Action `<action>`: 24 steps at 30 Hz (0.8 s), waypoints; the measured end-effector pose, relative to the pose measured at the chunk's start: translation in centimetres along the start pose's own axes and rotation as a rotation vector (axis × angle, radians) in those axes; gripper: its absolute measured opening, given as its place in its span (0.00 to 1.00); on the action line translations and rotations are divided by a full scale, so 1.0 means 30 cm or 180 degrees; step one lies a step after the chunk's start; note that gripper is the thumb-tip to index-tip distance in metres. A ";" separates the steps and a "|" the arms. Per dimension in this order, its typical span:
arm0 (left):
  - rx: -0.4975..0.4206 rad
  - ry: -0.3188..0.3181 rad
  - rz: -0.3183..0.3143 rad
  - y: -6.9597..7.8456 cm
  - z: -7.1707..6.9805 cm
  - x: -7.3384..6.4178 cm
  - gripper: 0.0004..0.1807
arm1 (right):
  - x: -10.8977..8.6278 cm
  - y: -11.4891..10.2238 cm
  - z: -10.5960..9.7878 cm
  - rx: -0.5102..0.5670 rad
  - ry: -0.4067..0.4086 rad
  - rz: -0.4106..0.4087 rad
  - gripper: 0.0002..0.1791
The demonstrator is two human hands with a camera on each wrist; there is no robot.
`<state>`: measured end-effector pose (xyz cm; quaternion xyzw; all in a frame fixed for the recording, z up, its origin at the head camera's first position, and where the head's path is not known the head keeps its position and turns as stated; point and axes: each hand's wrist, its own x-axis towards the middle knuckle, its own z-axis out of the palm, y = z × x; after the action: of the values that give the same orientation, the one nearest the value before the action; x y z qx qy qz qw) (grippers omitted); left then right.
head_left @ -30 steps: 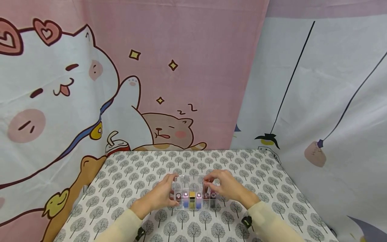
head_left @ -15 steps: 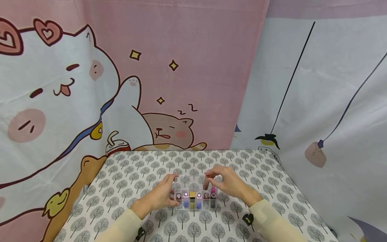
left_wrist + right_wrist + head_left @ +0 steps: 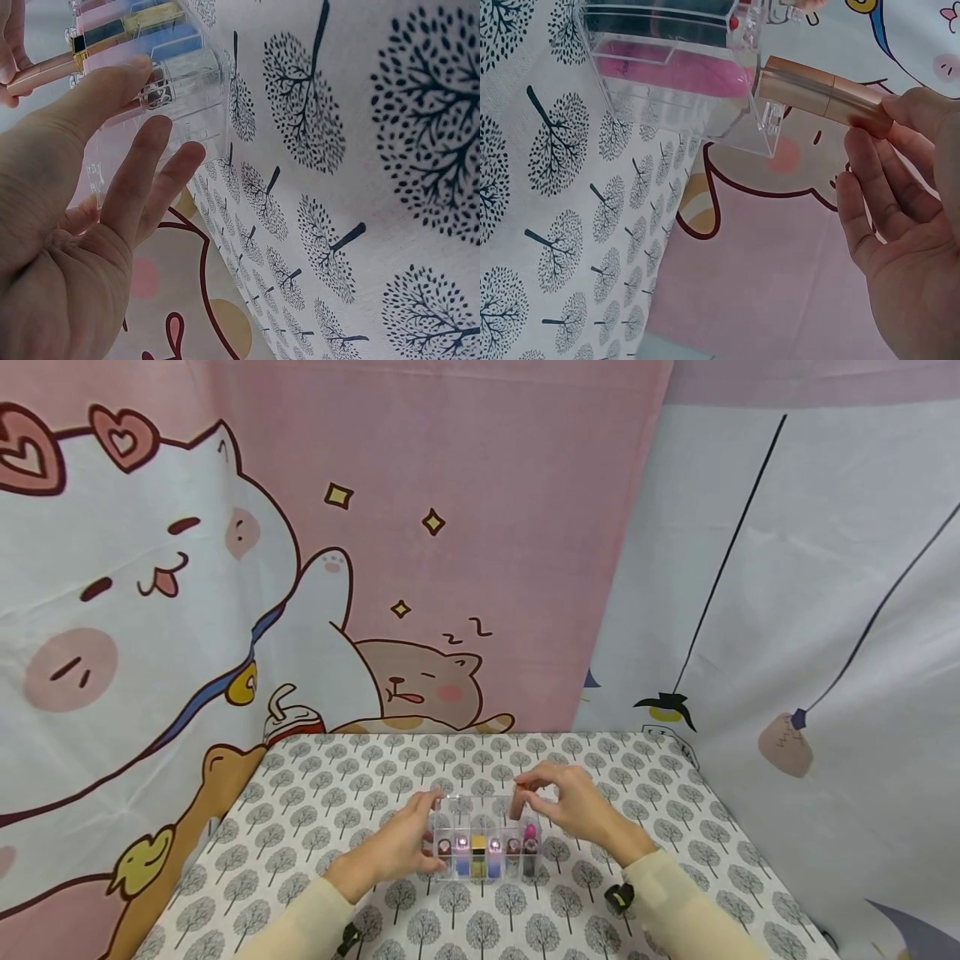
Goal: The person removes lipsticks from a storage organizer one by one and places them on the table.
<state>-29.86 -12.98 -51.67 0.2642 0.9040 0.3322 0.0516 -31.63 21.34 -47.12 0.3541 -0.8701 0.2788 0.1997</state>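
Observation:
A clear plastic lipstick organizer [image 3: 480,797] stands on the table, with several tubes in its front row. Among them are a gold-topped one [image 3: 477,843] and blue ones at either side of it. Around the organizer's left end my left hand [image 3: 401,839] holds on, thumb at the front and fingers toward the back; its thumb [image 3: 112,82] lies beside the tubes in the left wrist view. My right hand [image 3: 573,806] pinches a rose-gold lipstick [image 3: 826,96] by its upper end. The tube's lower end is just above the organizer's back right compartments. A magenta item [image 3: 675,69] sits in the right end.
A white cloth with a grey tree print [image 3: 480,931] covers the table. Behind it hangs a pink cartoon curtain [image 3: 517,527], and a pale curtain [image 3: 840,610] hangs at the right.
My right hand has lifted the rose-gold lipstick up and slightly to the right, out of the organizer. The magenta item has come into sight. My left hand keeps its place.

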 end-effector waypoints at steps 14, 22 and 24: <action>-0.0043 0.0007 0.0019 0.005 0.002 0.000 0.65 | 0.002 0.030 -0.046 0.0141 0.0228 0.0103 0.17; -0.0018 0.0008 0.0020 0.005 0.003 0.001 0.66 | -0.001 0.071 -0.068 -0.0031 0.0340 0.0159 0.15; 0.0012 0.0001 0.0012 0.004 0.005 0.004 0.65 | -0.003 0.085 -0.072 -0.0071 0.0380 0.0134 0.15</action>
<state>-29.86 -12.76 -51.70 0.2659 0.9042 0.3305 0.0504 -33.11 24.26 -46.41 0.3162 -0.8669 0.2939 0.2492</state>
